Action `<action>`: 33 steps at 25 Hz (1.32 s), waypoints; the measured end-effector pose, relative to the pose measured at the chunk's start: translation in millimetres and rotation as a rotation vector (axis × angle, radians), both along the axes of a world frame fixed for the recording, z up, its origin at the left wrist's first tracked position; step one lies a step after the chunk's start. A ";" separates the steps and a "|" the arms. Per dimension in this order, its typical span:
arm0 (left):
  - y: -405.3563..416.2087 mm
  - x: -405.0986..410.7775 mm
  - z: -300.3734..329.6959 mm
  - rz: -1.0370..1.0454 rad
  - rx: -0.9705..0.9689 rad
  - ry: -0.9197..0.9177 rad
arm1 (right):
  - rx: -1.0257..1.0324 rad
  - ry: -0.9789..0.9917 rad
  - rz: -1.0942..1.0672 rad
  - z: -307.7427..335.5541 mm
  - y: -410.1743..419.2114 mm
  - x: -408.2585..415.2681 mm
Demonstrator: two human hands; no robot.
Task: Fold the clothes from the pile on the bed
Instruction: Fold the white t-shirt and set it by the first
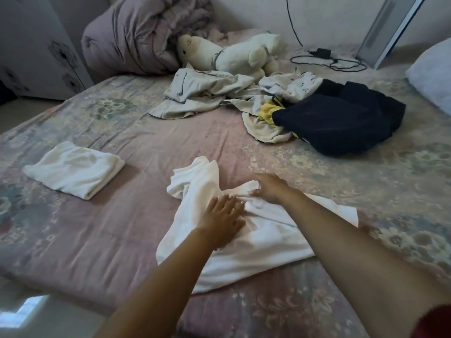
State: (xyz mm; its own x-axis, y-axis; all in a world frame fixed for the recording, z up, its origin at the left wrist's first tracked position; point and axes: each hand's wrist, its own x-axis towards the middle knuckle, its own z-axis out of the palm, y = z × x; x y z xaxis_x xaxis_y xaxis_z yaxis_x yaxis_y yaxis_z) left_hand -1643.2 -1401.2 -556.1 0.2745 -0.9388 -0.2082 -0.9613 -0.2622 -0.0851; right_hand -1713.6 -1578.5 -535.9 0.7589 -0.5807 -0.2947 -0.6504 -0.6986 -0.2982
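Observation:
A white garment (256,242) lies spread and rumpled on the bed in front of me. My left hand (223,219) rests flat on its middle with the fingers apart. My right hand (269,187) is at the garment's upper edge, thumb and fingers pinching a fold of the white cloth. A folded white piece (73,168) lies to the left. The unfolded pile (268,103) sits farther back: pale grey clothes, something yellow (268,111) and a dark navy garment (341,123).
The bed (97,240) has a pink flowered sheet; its near-left edge drops to the floor. A white plush toy (231,54) and a bundled duvet (136,35) lie at the back. A black cable with charger (324,57) and a pillow (432,69) are at the right.

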 end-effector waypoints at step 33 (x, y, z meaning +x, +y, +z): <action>69.0 15.1 390.0 0.027 -1.184 0.598 | -0.458 -1.036 0.056 476.9 51.8 -116.7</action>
State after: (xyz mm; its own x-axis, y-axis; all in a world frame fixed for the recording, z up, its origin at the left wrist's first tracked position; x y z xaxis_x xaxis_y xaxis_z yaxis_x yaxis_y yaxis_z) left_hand -1628.1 -1332.2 -166.0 0.4490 -0.6318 0.6319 -0.7636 0.0960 0.6385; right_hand -1830.3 -1526.7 -59.0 0.5423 -0.4297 0.7220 -0.2029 -0.9009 -0.3837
